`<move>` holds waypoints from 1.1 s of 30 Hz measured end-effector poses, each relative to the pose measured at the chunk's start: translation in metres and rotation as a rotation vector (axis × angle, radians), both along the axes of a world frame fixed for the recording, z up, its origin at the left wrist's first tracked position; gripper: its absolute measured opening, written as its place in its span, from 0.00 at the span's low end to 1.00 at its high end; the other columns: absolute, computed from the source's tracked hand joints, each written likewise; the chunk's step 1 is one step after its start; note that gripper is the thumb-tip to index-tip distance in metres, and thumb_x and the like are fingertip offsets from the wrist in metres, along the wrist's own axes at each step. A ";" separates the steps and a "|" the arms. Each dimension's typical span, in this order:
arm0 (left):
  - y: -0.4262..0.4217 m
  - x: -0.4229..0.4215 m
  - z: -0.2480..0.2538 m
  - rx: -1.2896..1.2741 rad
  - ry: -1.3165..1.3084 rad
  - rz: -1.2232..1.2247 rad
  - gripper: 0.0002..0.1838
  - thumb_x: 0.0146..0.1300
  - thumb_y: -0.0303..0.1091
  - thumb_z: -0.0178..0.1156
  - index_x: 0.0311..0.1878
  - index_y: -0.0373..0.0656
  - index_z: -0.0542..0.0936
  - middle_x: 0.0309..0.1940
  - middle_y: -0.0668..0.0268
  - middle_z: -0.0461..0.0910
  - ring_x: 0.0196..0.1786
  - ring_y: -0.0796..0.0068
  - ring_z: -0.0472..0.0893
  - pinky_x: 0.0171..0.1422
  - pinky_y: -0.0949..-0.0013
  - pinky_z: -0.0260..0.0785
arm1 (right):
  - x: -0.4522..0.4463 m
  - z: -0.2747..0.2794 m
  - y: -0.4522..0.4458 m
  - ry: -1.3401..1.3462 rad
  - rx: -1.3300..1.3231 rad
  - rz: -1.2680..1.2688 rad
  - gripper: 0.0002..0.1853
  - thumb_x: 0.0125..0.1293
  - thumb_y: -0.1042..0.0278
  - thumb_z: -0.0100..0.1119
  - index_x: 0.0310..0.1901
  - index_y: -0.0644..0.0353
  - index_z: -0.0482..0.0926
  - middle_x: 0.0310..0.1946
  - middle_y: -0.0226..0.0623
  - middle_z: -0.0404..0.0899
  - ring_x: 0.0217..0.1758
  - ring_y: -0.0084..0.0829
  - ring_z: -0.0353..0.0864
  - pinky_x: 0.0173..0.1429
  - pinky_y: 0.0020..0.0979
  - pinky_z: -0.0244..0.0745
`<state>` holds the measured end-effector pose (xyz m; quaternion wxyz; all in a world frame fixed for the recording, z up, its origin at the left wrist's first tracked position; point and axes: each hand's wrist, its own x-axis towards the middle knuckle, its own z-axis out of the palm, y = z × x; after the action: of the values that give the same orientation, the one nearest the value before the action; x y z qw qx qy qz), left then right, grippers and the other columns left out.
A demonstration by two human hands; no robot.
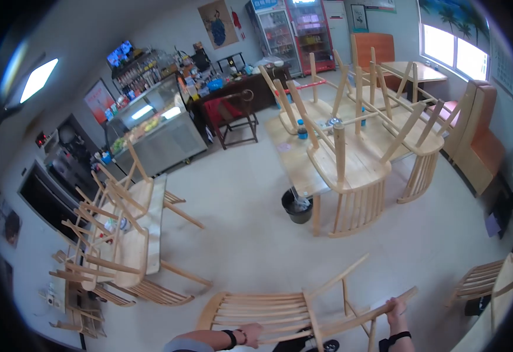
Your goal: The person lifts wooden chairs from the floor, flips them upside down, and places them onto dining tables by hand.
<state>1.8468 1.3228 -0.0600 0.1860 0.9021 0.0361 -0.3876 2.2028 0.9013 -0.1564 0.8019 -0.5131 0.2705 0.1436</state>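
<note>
A light wooden chair [268,301] is tipped on its side just in front of me, its slatted back to the left and its legs to the right. My left hand [249,334] is at the slats of the back, its fingers closed around them. With my right hand [395,309] I grip one of the chair's legs near its end. Dark bands circle both wrists. Part of the seat is seen edge-on, and the lower side of the chair runs out of view.
Upturned chairs [350,161] rest on a wooden table [303,176] ahead, with a black bin [297,207] beside its leg. More upturned chairs [130,252] lie on a table at left. A table edge [503,293] and chair [479,278] stand at right. Behind is a glass display counter [162,135].
</note>
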 end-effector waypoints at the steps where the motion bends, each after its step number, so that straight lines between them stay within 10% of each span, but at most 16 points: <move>1: -0.002 -0.004 -0.019 -0.029 0.009 -0.049 0.36 0.37 0.45 0.72 0.49 0.33 0.72 0.47 0.46 0.75 0.51 0.47 0.76 0.57 0.55 0.70 | 0.009 -0.020 -0.011 0.073 -0.044 0.026 0.16 0.53 0.74 0.59 0.42 0.57 0.65 0.30 0.35 0.69 0.32 0.34 0.73 0.37 0.40 0.73; 10: -0.107 0.112 0.068 -0.149 0.247 -0.157 0.38 0.41 0.53 0.68 0.56 0.42 0.76 0.35 0.52 0.83 0.41 0.55 0.82 0.46 0.57 0.74 | 0.008 -0.060 -0.051 0.095 -0.240 -0.043 0.22 0.53 0.72 0.57 0.52 0.58 0.67 0.41 0.41 0.72 0.39 0.30 0.73 0.36 0.38 0.71; 15: -0.139 0.144 0.040 -0.288 0.259 0.062 0.32 0.40 0.49 0.71 0.42 0.33 0.77 0.33 0.53 0.82 0.37 0.59 0.83 0.44 0.60 0.76 | -0.092 -0.053 -0.044 -0.279 -0.300 0.543 0.17 0.56 0.73 0.58 0.49 0.65 0.74 0.25 0.33 0.76 0.29 0.25 0.78 0.33 0.26 0.76; 16: -0.143 0.166 0.062 -0.265 0.384 0.017 0.30 0.44 0.53 0.70 0.38 0.33 0.80 0.27 0.57 0.83 0.27 0.65 0.83 0.34 0.64 0.77 | -0.115 0.047 -0.020 -0.305 -0.682 0.975 0.11 0.60 0.70 0.58 0.43 0.64 0.75 0.28 0.36 0.79 0.35 0.28 0.81 0.40 0.30 0.79; 17: -0.146 0.175 0.061 -0.308 0.339 -0.015 0.29 0.45 0.56 0.69 0.32 0.33 0.81 0.24 0.58 0.82 0.24 0.66 0.82 0.29 0.67 0.76 | -0.154 0.007 -0.019 -0.215 -0.542 1.028 0.08 0.60 0.70 0.54 0.38 0.64 0.77 0.31 0.36 0.80 0.33 0.26 0.78 0.43 0.30 0.76; 18: -0.152 0.188 0.058 -0.339 0.430 0.047 0.31 0.40 0.54 0.72 0.38 0.35 0.81 0.33 0.56 0.82 0.32 0.65 0.82 0.33 0.64 0.77 | -0.179 0.157 0.021 -0.300 -0.334 1.102 0.06 0.63 0.74 0.58 0.41 0.58 0.76 0.35 0.39 0.81 0.37 0.31 0.79 0.41 0.33 0.76; 19: -0.158 0.200 0.065 -0.351 0.368 0.011 0.31 0.42 0.55 0.70 0.40 0.36 0.81 0.31 0.59 0.81 0.30 0.67 0.81 0.28 0.66 0.75 | -0.207 0.174 0.037 0.230 0.157 0.995 0.13 0.66 0.69 0.56 0.50 0.62 0.75 0.42 0.45 0.81 0.42 0.36 0.82 0.43 0.36 0.78; 21: -0.171 0.222 0.051 -0.357 0.313 -0.021 0.31 0.45 0.57 0.69 0.41 0.37 0.81 0.28 0.64 0.79 0.30 0.71 0.80 0.30 0.68 0.74 | -0.258 0.179 0.070 0.356 0.488 0.691 0.21 0.67 0.67 0.54 0.59 0.66 0.68 0.49 0.51 0.79 0.49 0.41 0.82 0.47 0.38 0.79; 24: -0.183 0.263 0.062 -0.742 0.425 -0.094 0.26 0.53 0.56 0.65 0.43 0.41 0.80 0.31 0.67 0.78 0.33 0.74 0.78 0.30 0.69 0.72 | -0.239 0.190 0.095 0.374 0.575 0.553 0.15 0.67 0.68 0.52 0.51 0.65 0.68 0.44 0.47 0.77 0.48 0.38 0.80 0.51 0.37 0.76; 30: -0.102 0.256 0.128 -1.088 0.784 -0.454 0.46 0.58 0.39 0.66 0.75 0.52 0.50 0.72 0.63 0.56 0.74 0.70 0.55 0.75 0.69 0.44 | -0.222 0.195 0.084 0.362 0.614 0.469 0.07 0.66 0.70 0.49 0.35 0.64 0.67 0.34 0.39 0.74 0.46 0.34 0.78 0.58 0.35 0.70; 33: -0.058 0.201 0.149 -0.724 0.229 -0.704 0.50 0.50 0.26 0.67 0.75 0.55 0.51 0.70 0.57 0.59 0.72 0.61 0.58 0.73 0.63 0.51 | -0.235 0.156 0.064 0.298 0.574 0.379 0.06 0.65 0.72 0.49 0.34 0.66 0.69 0.34 0.39 0.76 0.47 0.33 0.78 0.59 0.34 0.70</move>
<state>2.0474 1.2645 0.0889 0.3397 0.6891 -0.3859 -0.5107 1.9682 0.9653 -0.0003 0.8241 -0.2817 0.2330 0.4327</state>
